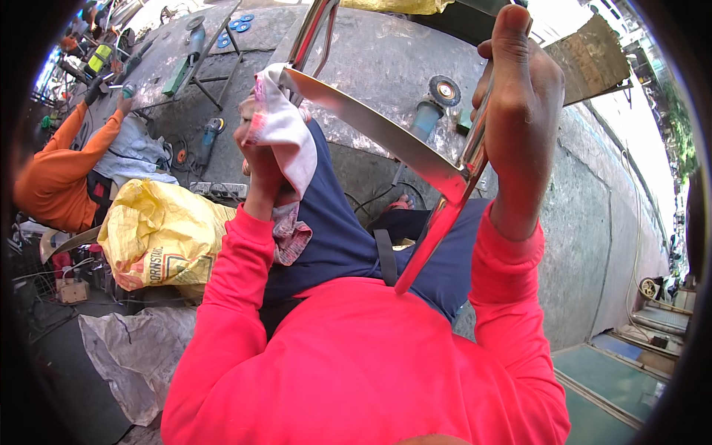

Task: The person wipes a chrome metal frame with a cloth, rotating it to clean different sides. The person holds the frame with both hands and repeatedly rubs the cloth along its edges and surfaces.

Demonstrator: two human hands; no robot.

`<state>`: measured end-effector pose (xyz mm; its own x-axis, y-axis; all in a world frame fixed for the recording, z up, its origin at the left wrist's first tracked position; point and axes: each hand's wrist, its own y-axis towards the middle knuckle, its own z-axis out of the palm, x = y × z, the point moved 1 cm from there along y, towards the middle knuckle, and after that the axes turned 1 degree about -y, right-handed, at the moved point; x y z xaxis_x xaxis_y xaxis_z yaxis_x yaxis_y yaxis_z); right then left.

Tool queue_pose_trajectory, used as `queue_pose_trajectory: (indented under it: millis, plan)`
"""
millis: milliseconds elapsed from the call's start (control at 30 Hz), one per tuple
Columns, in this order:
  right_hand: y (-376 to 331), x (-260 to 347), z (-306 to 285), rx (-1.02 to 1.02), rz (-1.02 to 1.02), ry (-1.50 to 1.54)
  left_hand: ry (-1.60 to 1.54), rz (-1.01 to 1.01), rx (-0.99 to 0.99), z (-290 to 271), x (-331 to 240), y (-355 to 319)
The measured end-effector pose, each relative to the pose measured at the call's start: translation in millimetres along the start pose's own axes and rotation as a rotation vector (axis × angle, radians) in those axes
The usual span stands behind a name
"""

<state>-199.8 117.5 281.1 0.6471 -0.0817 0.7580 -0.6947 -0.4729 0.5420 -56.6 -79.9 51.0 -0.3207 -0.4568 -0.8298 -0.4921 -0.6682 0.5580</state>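
Head view looks down over your red sleeves and lap onto a rough grey concrete floor, which fills most of the frame and bends away toward the rim. Across the middle you hold a polished metal frame, a flat curved bar joined to shiny tubes, raised above your knees. Its surface already throws back bright reflections along the flat bar and the tube by your right wrist; judging from that shine, much of the wiping looks done, though the upper tubes run out of view at the top edge, so you cannot tell how much is left there.

Your right hand is closed around the upright tube on the right side of the frame, thumb pointing up, steadying it. Your left hand is wrapped tight on a white and pink cloth, pressed against the left end of the flat bar where it meets the tubes.

To your left sits a stuffed yellow sack, with a crumpled grey plastic sheet below it. Beyond the sack a person in an orange top works with an arm stretched out, well apart from you. On the floor ahead lie an angle grinder just behind the flat bar, another power tool with its cable near the cloth, and a few small blue discs farther off. Nothing lies between your hands and the frame; the grinder and cables sit below it on the floor.
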Motion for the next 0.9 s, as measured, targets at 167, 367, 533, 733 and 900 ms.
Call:
queue_pose_trajectory:
  millis: [167,367,533,733,900]
  plan:
    - [5.1,5.9,0.7,-0.038,-0.042,-0.112,0.432,0.430,-0.022,4.6,-7.3,-13.9]
    - [-4.9,17.1,12.3,-0.175,-0.178,-0.167,0.621,0.575,-0.029,9.0,-21.5,22.6]
    - [7.0,6.1,-1.9,0.026,-0.132,-0.102,0.662,0.509,-0.098,17.8,-23.0,37.5]
    - [3.9,-6.3,14.3,-0.145,-0.122,-0.123,-0.143,-0.019,-0.250,17.3,17.2,-1.6]
    - [13.2,-8.7,3.9,-0.023,-0.072,-0.063,0.593,0.271,-0.076,4.2,-2.1,-15.2]
